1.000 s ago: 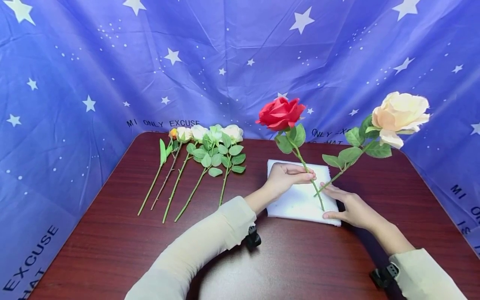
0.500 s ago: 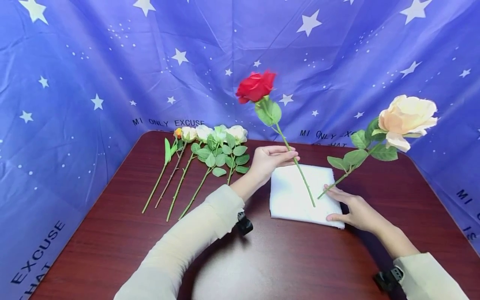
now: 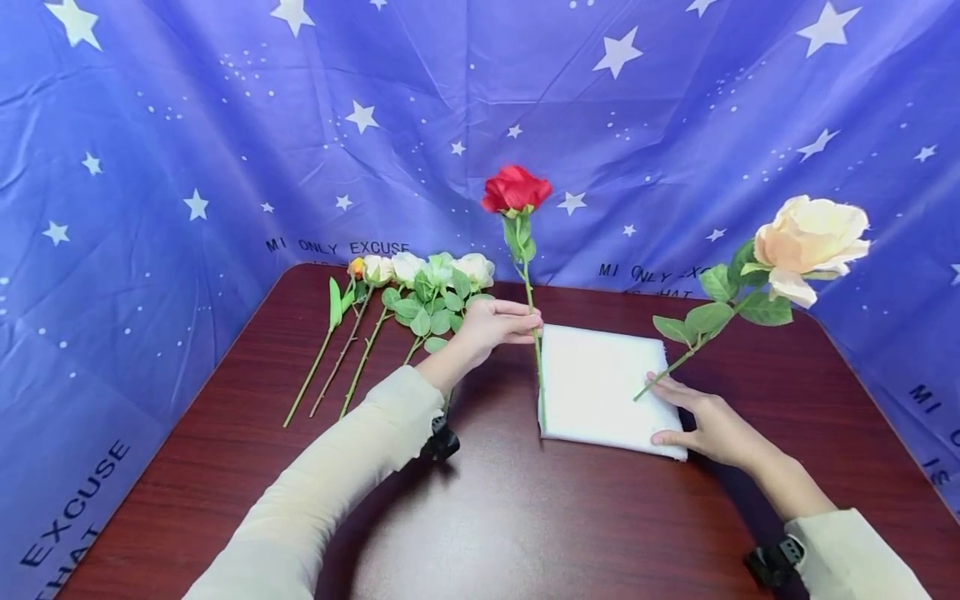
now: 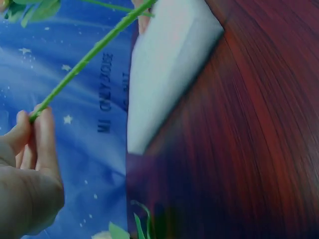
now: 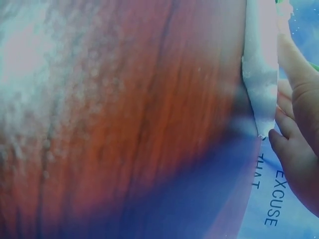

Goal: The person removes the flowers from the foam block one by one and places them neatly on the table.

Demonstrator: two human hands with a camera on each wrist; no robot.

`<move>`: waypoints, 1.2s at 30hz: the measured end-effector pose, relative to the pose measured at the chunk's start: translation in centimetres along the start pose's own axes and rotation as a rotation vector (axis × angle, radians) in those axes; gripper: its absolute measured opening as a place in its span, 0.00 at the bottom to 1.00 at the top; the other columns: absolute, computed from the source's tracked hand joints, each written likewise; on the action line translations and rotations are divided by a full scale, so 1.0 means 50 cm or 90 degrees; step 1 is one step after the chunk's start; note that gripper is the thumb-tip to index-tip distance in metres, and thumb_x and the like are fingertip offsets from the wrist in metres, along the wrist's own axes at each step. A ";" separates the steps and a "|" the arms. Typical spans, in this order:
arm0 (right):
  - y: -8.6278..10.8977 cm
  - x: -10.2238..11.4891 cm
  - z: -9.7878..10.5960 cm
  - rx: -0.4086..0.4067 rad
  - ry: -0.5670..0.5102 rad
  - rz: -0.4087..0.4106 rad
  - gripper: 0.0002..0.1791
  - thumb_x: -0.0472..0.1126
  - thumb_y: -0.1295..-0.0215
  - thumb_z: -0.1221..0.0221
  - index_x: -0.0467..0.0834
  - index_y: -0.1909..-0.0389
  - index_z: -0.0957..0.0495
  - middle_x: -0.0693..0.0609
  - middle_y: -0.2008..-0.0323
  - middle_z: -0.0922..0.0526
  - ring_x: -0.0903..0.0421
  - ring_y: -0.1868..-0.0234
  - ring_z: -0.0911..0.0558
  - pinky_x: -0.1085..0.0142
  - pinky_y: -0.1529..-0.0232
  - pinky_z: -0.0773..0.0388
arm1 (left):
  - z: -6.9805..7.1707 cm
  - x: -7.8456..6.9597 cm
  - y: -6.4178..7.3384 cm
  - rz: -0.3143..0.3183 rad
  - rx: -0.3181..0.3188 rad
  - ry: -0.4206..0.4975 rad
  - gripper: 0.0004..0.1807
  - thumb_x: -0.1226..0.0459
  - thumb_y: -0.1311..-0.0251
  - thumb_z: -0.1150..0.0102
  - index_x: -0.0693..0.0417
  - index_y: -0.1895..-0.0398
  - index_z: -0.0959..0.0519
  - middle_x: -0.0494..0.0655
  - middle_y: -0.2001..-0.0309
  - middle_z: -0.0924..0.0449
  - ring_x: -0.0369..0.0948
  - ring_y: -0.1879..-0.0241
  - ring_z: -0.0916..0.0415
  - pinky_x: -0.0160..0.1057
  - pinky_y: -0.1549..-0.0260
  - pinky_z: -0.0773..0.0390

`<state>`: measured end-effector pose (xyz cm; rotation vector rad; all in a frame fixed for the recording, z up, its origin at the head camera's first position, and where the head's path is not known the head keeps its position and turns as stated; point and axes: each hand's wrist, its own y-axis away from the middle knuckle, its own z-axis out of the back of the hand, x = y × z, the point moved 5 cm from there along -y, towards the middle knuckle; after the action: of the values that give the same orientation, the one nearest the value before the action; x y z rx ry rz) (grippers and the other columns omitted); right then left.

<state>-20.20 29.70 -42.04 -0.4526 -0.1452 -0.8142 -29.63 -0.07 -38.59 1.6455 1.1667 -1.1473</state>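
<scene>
My left hand (image 3: 491,327) pinches the green stem of a red rose (image 3: 517,190). Held nearly upright, the rose has its stem's lower end over the front left corner of a white foam block (image 3: 600,387). The left wrist view shows thumb and fingertips meeting on that stem (image 4: 82,63). On the block's right part rests my right hand (image 3: 708,421), thumb and fingers spread and touching the foam. Between them a peach rose (image 3: 810,248) leans right, its stem end at the foam; whether it goes in cannot be seen. The right wrist view shows the block's edge (image 5: 260,69) beside the fingers.
Left of the block, several artificial flowers (image 3: 423,287) lie in a row on the dark red wooden table (image 3: 495,517), some partly behind my left hand and arm. A blue star-patterned cloth (image 3: 420,125) hangs around the table's back and sides.
My left hand has carried the red rose leftward from beside the peach rose's stem to the block's left edge, standing it more upright. The right hand and peach rose have stayed in place.
</scene>
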 end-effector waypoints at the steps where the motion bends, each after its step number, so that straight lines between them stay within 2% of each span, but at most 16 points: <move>1: 0.000 0.000 0.000 0.004 -0.001 -0.002 0.42 0.49 0.58 0.26 0.33 0.42 0.26 0.33 0.40 0.25 0.86 0.34 0.52 0.99 0.39 0.55 | 0.007 0.005 0.000 0.020 -0.006 -0.023 0.15 0.79 0.44 0.40 0.78 0.52 0.23 0.68 0.59 0.16 0.53 0.63 0.13 0.43 0.59 0.12; 7: 0.004 -0.002 0.001 0.010 0.005 -0.010 0.42 0.50 0.59 0.26 0.33 0.42 0.25 0.33 0.41 0.24 0.86 0.34 0.53 0.99 0.40 0.56 | 0.036 0.037 0.007 0.131 -0.010 -0.103 0.16 0.77 0.45 0.38 0.75 0.52 0.22 0.66 0.59 0.15 0.41 0.73 0.15 0.40 0.61 0.12; 11: 0.008 -0.002 0.002 0.006 0.007 -0.010 0.42 0.50 0.59 0.26 0.33 0.42 0.25 0.33 0.41 0.24 0.86 0.34 0.52 0.99 0.40 0.56 | 0.053 0.056 0.011 0.170 -0.012 -0.124 0.16 0.78 0.46 0.38 0.76 0.52 0.22 0.58 0.68 0.13 0.40 0.76 0.16 0.39 0.63 0.12; 17: 0.011 -0.003 0.000 -0.004 0.004 -0.006 0.42 0.49 0.60 0.25 0.33 0.42 0.25 0.32 0.41 0.24 0.86 0.34 0.52 0.98 0.40 0.55 | 0.082 0.082 0.013 0.222 -0.039 -0.130 0.17 0.78 0.46 0.38 0.77 0.51 0.22 0.49 0.78 0.16 0.39 0.78 0.18 0.37 0.67 0.11; 22: 0.009 -0.003 -0.001 0.001 -0.004 -0.012 0.42 0.49 0.59 0.25 0.33 0.42 0.25 0.33 0.41 0.24 0.86 0.35 0.52 0.99 0.40 0.55 | 0.093 0.090 0.013 0.236 -0.051 -0.136 0.17 0.78 0.45 0.38 0.76 0.51 0.22 0.46 0.80 0.17 0.39 0.78 0.18 0.36 0.68 0.11; 31: 0.006 -0.005 0.002 -0.006 -0.012 -0.014 0.42 0.48 0.59 0.25 0.34 0.41 0.25 0.34 0.40 0.24 0.87 0.34 0.51 0.98 0.39 0.54 | 0.087 0.081 0.005 0.264 -0.014 -0.110 0.18 0.77 0.43 0.40 0.76 0.48 0.24 0.47 0.80 0.17 0.39 0.77 0.17 0.35 0.66 0.12; 36: 0.007 -0.006 0.001 -0.012 -0.011 -0.009 0.41 0.47 0.59 0.25 0.33 0.42 0.26 0.34 0.41 0.24 0.87 0.34 0.51 0.98 0.38 0.54 | 0.089 0.084 0.002 0.280 -0.015 -0.110 0.18 0.77 0.42 0.41 0.75 0.48 0.24 0.47 0.81 0.17 0.38 0.77 0.18 0.34 0.66 0.12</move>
<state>-20.17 30.14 -42.20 -0.4765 -0.1574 -0.8260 -29.82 -3.27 -43.79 1.6421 0.6608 -0.9629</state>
